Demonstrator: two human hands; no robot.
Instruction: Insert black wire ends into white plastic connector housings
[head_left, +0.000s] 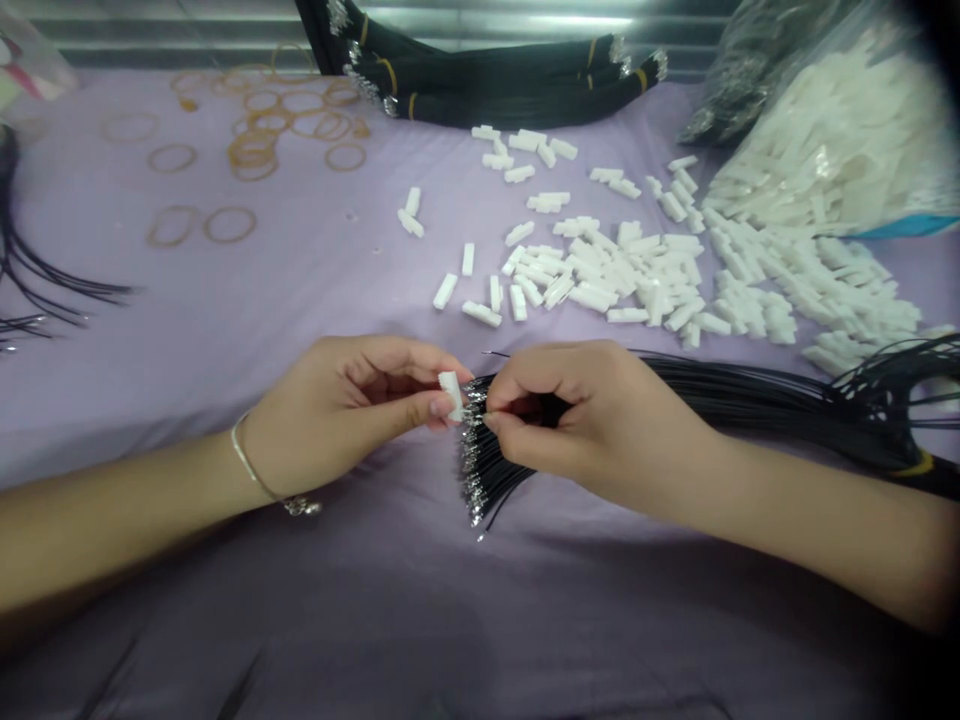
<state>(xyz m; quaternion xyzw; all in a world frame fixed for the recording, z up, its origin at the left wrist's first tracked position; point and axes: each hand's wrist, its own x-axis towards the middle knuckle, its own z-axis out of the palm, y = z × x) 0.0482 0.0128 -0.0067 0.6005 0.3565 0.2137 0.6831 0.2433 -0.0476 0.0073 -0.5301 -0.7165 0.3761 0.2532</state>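
My left hand [360,400] pinches a small white plastic connector housing [451,396] between thumb and fingers. Right beside it, my right hand [577,400] has its thumb and forefinger pressed together at the metal-tipped ends of a bundle of black wires [499,465]. It seems to grip a wire there, though the fingers hide most of it. The silvery crimped terminals [471,470] fan out in a row just below the two hands. Whether a terminal touches the white housing, I cannot tell.
Loose white housings [600,270] lie heaped beyond my right hand, beside a clear plastic bag [832,140] of more. Rubber bands [255,150] are scattered at the back left. Tied black wire bundles [495,85] lie along the far edge; other wires [45,270] lie at left.
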